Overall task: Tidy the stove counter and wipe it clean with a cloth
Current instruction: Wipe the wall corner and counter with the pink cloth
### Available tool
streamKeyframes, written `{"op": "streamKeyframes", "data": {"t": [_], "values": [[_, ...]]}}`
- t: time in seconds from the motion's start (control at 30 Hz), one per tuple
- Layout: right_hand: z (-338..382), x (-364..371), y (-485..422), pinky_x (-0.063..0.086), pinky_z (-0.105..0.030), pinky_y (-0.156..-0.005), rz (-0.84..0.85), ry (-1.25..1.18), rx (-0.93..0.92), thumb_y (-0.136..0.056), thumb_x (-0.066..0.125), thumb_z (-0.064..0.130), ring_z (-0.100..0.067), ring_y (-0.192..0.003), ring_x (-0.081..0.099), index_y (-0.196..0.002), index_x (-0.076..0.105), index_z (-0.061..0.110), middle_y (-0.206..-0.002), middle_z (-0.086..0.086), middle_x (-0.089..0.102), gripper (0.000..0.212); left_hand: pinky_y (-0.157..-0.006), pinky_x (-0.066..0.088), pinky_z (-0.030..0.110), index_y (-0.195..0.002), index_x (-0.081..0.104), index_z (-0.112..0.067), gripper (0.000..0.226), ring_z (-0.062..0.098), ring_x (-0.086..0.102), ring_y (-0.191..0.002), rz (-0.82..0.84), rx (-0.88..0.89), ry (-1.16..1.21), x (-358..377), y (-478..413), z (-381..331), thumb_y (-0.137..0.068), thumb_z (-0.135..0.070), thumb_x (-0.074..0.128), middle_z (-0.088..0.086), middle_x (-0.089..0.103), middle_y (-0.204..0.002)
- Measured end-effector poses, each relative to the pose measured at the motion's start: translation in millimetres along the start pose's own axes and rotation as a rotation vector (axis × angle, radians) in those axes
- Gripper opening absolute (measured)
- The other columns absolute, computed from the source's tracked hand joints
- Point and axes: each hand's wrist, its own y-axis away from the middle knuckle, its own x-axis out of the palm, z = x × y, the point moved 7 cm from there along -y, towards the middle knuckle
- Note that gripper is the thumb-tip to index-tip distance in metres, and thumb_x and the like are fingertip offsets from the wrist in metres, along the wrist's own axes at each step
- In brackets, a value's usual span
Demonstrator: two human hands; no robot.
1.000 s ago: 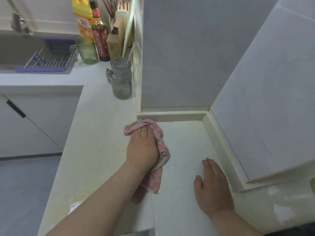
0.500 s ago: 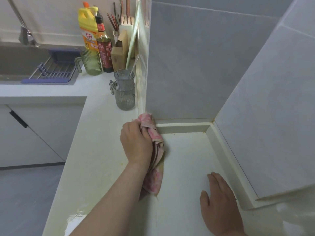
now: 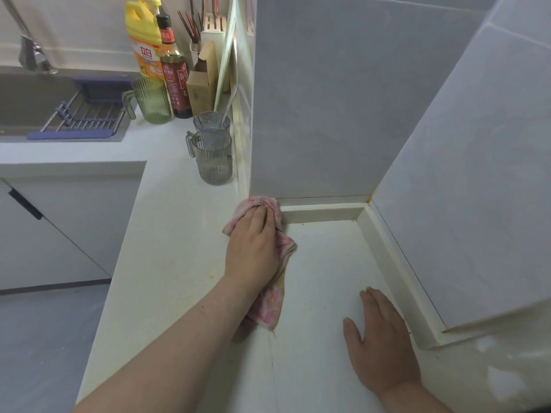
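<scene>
— Where was the cloth (image 3: 275, 302) seen?

— It was seen on the white table (image 3: 167, 248), bunched at the corner where the grey tiled wall (image 3: 313, 99) juts out. Its far end was pushed against the foot of that wall, beside the raised edge strip (image 3: 322, 211). Its near end was trailed back beneath the wrist.

— By what was it held down?

— It was pressed under the left hand (image 3: 253, 251). The fingers (image 3: 262, 213) were laid straight and close together on top of it, not curled round it. The thumb was hidden.

— And the right hand (image 3: 383, 344)?

— It was laid flat on the table to the right and nearer, well apart from the cloth. Its fingers (image 3: 378, 299) were stretched out and slightly spread, and nothing was held.

— What else was noted?

— A clear ribbed jug (image 3: 214, 159) was stood just beyond the cloth, by the wall. Farther off, a green jug (image 3: 153, 101), a dark bottle (image 3: 176, 81) and a yellow bottle (image 3: 143, 40) were grouped together. A sink (image 3: 26, 99) with a drying rack (image 3: 83, 117) was seen at the far left.
</scene>
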Motion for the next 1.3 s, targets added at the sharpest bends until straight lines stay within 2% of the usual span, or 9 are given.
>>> {"op": "streamKeyframes", "data": {"t": [0.2,0.43,0.57,0.73,0.87,0.97,1.07,1.17,1.3], "values": [[1,-2,1,0.031,-0.038,-0.115,0.018,-0.013,-0.001,-0.084,0.028,0.055,-0.025,-0.138,0.040,-0.139,0.049,0.005,-0.147,-0.010,0.047,0.078,-0.099,0.045,0.041,-0.124,0.060,0.001,0.059,0.034,0.058,-0.114,0.052,0.125,-0.091,5,-8,-12,-0.085,-0.036,0.038,0.016,0.061,-0.125],[2,-4,2,0.036,-0.043,-0.112,0.002,-0.033,0.005,-0.085,0.033,0.051,-0.028,-0.134,0.044,-0.134,0.053,0.003,-0.142,-0.013,0.051,0.071,-0.106,0.039,0.041,-0.128,0.058,-0.001,0.055,0.035,0.056,-0.118,0.141,0.317,-0.083,9,-19,-22,-0.089,-0.036,0.044,0.018,0.059,-0.128],[2,-6,2,0.032,-0.039,-0.113,0.013,-0.041,0.018,-0.084,0.030,0.053,-0.026,-0.136,0.042,-0.137,0.051,0.005,-0.145,-0.010,0.048,0.074,-0.095,0.040,0.043,-0.129,0.052,0.003,0.067,0.037,0.054,-0.104,0.092,0.210,-0.217,3,-17,-24,-0.086,-0.048,0.049,0.020,0.057,-0.119],[3,-7,1,0.032,-0.037,-0.113,0.021,-0.007,0.013,-0.082,0.032,0.055,-0.025,-0.136,0.042,-0.138,0.050,0.007,-0.146,-0.008,0.048,0.076,-0.095,0.032,0.036,-0.124,0.056,0.005,0.061,0.038,0.058,-0.100,0.040,0.214,-0.115,9,-25,-24,-0.079,-0.034,0.044,0.021,0.060,-0.114],[4,-6,1,0.030,-0.036,-0.114,0.046,-0.009,0.025,-0.082,0.031,0.057,-0.023,-0.139,0.039,-0.140,0.048,0.009,-0.148,-0.007,0.045,0.078,-0.092,0.045,0.041,-0.123,0.059,0.004,0.061,0.037,0.059,-0.100,0.076,0.265,-0.136,16,-30,-29,-0.079,-0.034,0.040,0.020,0.062,-0.113],[3,-6,1,0.037,-0.040,-0.109,0.029,0.003,0.022,-0.082,0.037,0.053,-0.026,-0.132,0.048,-0.134,0.055,0.006,-0.141,-0.010,0.053,0.072,-0.084,0.053,0.042,-0.123,0.059,0.002,0.054,0.037,0.060,-0.100,0.080,0.334,-0.138,26,-37,-45,-0.078,-0.028,0.058,0.019,0.063,-0.113],[3,-6,1,0.037,-0.039,-0.108,0.024,0.005,0.019,-0.082,0.039,0.052,-0.026,-0.132,0.048,-0.133,0.054,0.006,-0.141,-0.009,0.053,0.070,-0.086,0.048,0.042,-0.119,0.061,0.001,0.057,0.035,0.059,-0.098,0.067,0.442,-0.135,35,-46,-69,-0.070,-0.024,0.076,0.018,0.063,-0.110],[2,-5,1,0.033,-0.037,-0.109,0.015,0.017,0.028,-0.081,0.039,0.051,-0.024,-0.132,0.048,-0.133,0.054,0.008,-0.141,-0.007,0.052,0.070,-0.091,0.040,0.039,-0.119,0.062,0.001,0.056,0.033,0.060,-0.097,0.077,0.525,-0.188,45,-57,-102,-0.071,-0.026,0.069,0.016,0.064,-0.108],[2,-5,0,0.034,-0.036,-0.108,0.006,0.017,0.036,-0.080,0.040,0.049,-0.023,-0.129,0.050,-0.131,0.056,0.009,-0.139,-0.006,0.054,0.068,-0.099,0.039,0.042,-0.137,0.045,0.001,0.063,0.032,0.050,-0.108,0.183,0.594,-0.254,63,-70,-137,-0.086,-0.036,0.052,0.014,0.055,-0.122]]}}
